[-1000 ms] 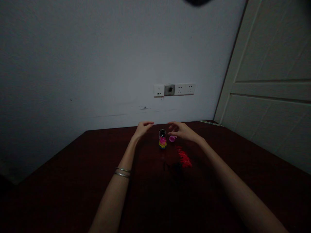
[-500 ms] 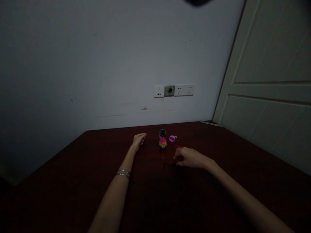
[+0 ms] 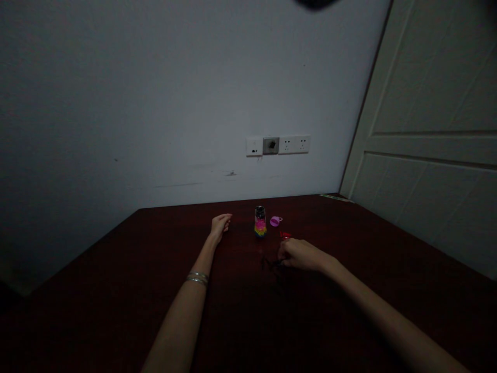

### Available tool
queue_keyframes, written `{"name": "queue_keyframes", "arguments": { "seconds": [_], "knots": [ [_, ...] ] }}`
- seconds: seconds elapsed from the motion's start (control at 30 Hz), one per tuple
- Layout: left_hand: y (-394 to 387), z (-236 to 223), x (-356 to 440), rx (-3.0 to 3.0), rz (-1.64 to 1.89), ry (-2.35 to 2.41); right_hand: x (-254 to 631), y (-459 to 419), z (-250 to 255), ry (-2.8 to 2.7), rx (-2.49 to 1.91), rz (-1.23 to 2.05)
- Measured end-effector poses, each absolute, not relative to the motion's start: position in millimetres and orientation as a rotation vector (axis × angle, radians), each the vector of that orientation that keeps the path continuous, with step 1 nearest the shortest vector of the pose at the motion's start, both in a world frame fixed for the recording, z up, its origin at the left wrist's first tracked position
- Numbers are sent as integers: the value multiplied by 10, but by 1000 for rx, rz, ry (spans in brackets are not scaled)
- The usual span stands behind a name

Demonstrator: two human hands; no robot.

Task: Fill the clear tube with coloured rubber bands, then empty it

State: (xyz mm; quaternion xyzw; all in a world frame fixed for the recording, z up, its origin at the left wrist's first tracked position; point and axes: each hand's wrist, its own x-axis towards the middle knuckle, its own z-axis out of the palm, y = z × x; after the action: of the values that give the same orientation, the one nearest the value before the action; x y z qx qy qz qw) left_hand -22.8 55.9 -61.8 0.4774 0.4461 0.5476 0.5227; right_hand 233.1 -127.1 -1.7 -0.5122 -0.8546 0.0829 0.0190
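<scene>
My left hand [image 3: 221, 227] rests on its side on the table, left of the jar, its fingers curled in with nothing showing in them. A small open glass jar [image 3: 260, 223] stands upright, with layers of blue, yellow and pink bits below a dark neck. My right hand [image 3: 298, 254] is low over the table, fingers pinched down beside a loose scatter of small dark pieces [image 3: 267, 262]; what lies between the fingertips is hidden. Just beyond its knuckles is a small red heap [image 3: 285, 235]. A purple lid with a loop [image 3: 275, 221] lies right of the jar.
The dark red table [image 3: 128, 290] meets a pale wall with a row of sockets [image 3: 294, 144]. A white panelled door [image 3: 435, 197] borders the right side. A thin pale strip [image 3: 336, 198] lies at the far right edge. The room is dim.
My right hand has turned slightly and its fingers have drawn closer together, uncovering more of the red heap. The left hand has barely shifted; jar and lid stay put.
</scene>
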Motion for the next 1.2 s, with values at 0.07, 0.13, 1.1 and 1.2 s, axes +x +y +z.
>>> {"name": "queue_keyframes", "arguments": {
  "seconds": [0.07, 0.13, 1.1, 1.2],
  "knots": [
    [553, -617, -226, 1142, 1318, 1065, 2325, -1259, -30, -2647, -1592, 257],
    [552, -620, -226, 1141, 1321, 1063, 2323, -1251, -35, -2638, -1580, 263],
    [505, -628, -214, 1182, 1336, 1096, 2194, -339, 488, -1843, -1014, 499],
    [507, -633, -216, 1192, 1334, 1099, 2125, -183, 489, -1780, -1063, 477]
  ]
}}
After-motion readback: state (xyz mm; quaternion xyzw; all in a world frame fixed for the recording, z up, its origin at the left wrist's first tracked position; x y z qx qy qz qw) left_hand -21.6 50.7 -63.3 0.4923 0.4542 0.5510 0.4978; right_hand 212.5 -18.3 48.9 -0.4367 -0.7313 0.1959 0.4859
